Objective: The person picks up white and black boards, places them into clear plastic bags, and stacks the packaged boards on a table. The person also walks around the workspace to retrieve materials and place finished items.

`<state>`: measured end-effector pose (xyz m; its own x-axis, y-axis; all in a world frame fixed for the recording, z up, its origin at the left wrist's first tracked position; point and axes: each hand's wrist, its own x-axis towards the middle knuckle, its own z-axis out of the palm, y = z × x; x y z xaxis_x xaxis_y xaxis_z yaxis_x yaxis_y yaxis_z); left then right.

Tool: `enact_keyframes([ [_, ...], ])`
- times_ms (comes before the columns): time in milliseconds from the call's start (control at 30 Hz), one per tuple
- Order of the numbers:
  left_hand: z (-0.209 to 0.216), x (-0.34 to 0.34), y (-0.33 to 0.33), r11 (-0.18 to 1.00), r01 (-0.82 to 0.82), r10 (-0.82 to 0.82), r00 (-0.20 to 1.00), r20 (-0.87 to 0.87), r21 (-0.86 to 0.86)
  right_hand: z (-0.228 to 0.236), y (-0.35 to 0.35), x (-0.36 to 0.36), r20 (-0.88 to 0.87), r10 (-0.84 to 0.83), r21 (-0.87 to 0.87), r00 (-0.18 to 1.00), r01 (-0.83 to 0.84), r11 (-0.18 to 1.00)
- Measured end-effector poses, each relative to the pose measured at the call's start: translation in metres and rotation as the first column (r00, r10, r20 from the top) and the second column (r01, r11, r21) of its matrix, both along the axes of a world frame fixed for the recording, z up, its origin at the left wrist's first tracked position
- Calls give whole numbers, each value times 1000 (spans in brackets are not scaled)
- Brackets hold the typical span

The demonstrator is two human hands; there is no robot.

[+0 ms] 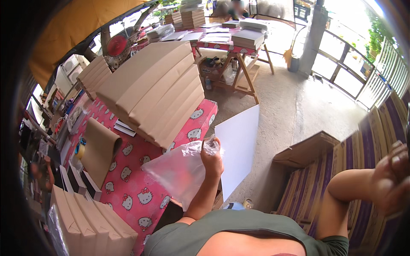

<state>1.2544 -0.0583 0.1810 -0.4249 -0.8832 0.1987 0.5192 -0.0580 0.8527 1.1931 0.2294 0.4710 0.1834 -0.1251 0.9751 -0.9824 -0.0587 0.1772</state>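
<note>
My left hand (pixel 212 158) is closed on a bunched clear plastic bag (pixel 181 164), which hangs to its left over the table's edge. Just right of that hand stands a large white sheet (pixel 241 149), tilted upright. Its left edge meets my fingers, but whether they grip it too is hard to tell. My right hand (pixel 392 181) is raised at the far right, away from the table and in front of striped cartons. Its fingers are loosely bent and apart, with nothing visible in them.
A pink patterned table (pixel 145 196) bears a tall stack of brown-wrapped packs (pixel 158 94), a curled brown paper sheet (pixel 100 149), tape rolls (pixel 80 150) and more packs (pixel 92 222). Striped cartons (pixel 329 179) stand at right. Beyond is another table (pixel 213 40) with paper stacks.
</note>
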Motion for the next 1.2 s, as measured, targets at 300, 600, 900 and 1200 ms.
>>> enact_keyframes([
  [300,-2,-171,-41,984,-39,44,999,-26,176,-31,-87,-235,272,111,-219,956,-50,974],
  [600,2,-338,-138,996,-69,70,997,-18,49,-41,-290,-533,804,-269,390,531,-128,912],
  [900,23,-434,-232,943,-333,333,942,-41,14,-8,-419,-681,787,-88,252,611,-189,949],
  [1200,15,-540,-316,832,-553,554,832,-23,46,-24,-534,-813,805,38,208,592,-342,916],
])
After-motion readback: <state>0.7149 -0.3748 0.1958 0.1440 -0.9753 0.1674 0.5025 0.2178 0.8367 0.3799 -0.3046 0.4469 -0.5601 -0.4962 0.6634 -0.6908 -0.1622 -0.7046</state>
